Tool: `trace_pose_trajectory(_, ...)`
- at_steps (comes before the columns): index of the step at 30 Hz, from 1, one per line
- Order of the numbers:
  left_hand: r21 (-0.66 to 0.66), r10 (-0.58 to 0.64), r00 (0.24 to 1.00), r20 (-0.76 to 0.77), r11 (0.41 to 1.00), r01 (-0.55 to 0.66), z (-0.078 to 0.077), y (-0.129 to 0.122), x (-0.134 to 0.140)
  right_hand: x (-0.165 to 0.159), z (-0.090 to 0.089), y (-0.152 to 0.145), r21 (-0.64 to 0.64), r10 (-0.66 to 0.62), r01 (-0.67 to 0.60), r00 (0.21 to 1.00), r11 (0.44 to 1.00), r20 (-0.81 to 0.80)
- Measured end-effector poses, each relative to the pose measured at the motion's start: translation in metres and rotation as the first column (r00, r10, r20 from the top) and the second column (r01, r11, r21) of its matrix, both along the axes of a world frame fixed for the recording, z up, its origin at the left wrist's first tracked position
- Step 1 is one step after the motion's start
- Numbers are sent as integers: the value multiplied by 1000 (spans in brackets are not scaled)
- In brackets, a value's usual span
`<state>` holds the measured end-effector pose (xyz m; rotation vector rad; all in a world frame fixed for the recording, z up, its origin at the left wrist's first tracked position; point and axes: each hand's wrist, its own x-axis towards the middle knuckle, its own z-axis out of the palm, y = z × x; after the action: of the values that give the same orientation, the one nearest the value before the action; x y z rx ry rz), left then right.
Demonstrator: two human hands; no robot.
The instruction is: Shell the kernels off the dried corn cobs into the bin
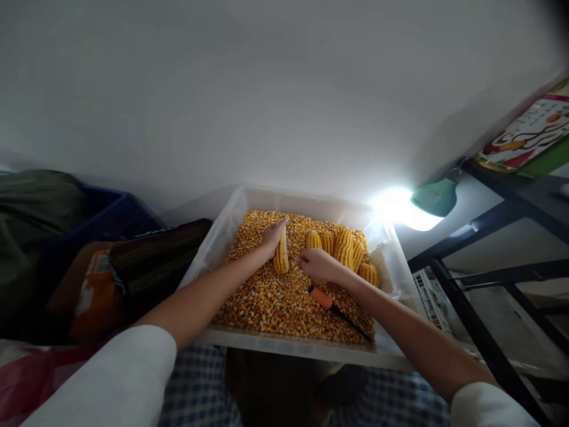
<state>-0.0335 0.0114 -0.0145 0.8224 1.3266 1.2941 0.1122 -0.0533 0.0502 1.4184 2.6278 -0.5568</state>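
My left hand (271, 237) grips a corn cob (281, 256) that stands nearly upright over a bed of loose corn kernels (271, 302). A pale strip without kernels runs along the cob's right side. Just to the right, my right hand (313, 263) is closed with its fingers curled; whatever is in them, if anything, is hidden. Several whole corn cobs (344, 248) lie beyond and beside my right hand. Below it a screwdriver-like tool with an orange handle (320, 296) and a dark shaft rests on the kernels.
A translucent plastic bin (306, 351) holds the kernels and cobs. At its right rear, a lit green lamp (435, 198) hangs from a black metal rack (471, 320). Left of the bin are a dark mesh bag (160, 261), an orange box (95, 290) and a blue crate (106, 207).
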Motion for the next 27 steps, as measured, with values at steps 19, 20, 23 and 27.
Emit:
trace_pose_trajectory(19,11,31,999,-44,999,-31,3,0,1,-4,-17,1,-57,46,-45,999,997,16)
trace_pose_trajectory(20,10,34,998,-47,999,-33,4,-1,1,-4,-17,1,-56,48,-47,999,997,13)
trace_pose_trajectory(23,-10,39,998,-54,999,-40,6,-1,2,-3,-20,1,-46,62,-62,998,997,-6)
trace_pose_trajectory(27,-59,55,998,-45,997,-57,7,-2,3,-6,-18,-3,-8,72,-72,997,997,24)
